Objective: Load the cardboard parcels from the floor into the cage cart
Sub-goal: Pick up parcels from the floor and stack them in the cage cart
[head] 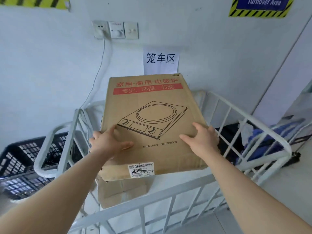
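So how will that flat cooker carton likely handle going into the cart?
The carton looks stiff: no sag, though left hand and right hand hold only its side edges. Probably hefty and breakable, given the printed cooker. Flat, so unlikely to tip on the parcel below.

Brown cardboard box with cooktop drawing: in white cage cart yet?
Box above cart rim; left hand, right hand grip it. Resting or carried: cannot tell.

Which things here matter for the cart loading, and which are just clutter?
Job: cooker box, lower parcel, cage cart, left hand, right hand.
Lying about: black crates, wall sockets, paper sign.
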Tool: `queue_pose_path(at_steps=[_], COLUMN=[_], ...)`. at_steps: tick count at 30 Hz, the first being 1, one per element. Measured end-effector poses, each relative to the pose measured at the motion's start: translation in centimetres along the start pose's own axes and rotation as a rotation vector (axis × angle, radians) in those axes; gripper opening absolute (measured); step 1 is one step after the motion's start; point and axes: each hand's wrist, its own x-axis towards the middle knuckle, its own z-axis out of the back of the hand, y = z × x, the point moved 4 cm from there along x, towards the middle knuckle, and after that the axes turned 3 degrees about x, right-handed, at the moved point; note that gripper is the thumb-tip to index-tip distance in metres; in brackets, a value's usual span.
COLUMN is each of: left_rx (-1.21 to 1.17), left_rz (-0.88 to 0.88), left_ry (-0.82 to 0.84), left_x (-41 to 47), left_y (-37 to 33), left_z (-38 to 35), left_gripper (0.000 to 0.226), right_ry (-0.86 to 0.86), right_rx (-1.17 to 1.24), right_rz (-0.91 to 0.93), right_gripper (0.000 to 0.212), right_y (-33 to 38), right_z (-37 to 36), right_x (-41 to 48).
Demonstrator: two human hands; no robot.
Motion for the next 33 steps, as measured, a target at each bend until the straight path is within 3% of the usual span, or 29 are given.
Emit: queue_pose_path(at_steps=[14,19,33], left_rx=[0.013,0.048,0.048], left_rz=[0.368,0.418,0.522], left_ry=[0.117,0.149,0.256], left_x=[9.6,13.4,22.8], left_y=[7.4,10.4,22.4], left_z=[-11.8,-16.0,-27.8], left_gripper=[0.115,0.103,0.101], right_ry=[0.37,0.431,0.515], right_rx=[-0.08,-0.112,-0.139], right_rz=[0.061,0.043,0.014], right_gripper=[0.078,0.078,0.075], right_y=[-1.9,-3.6,-6.7], right_z=[-17.8,-25.2,-45.2], right_x=[12.7,14.8,16.7])
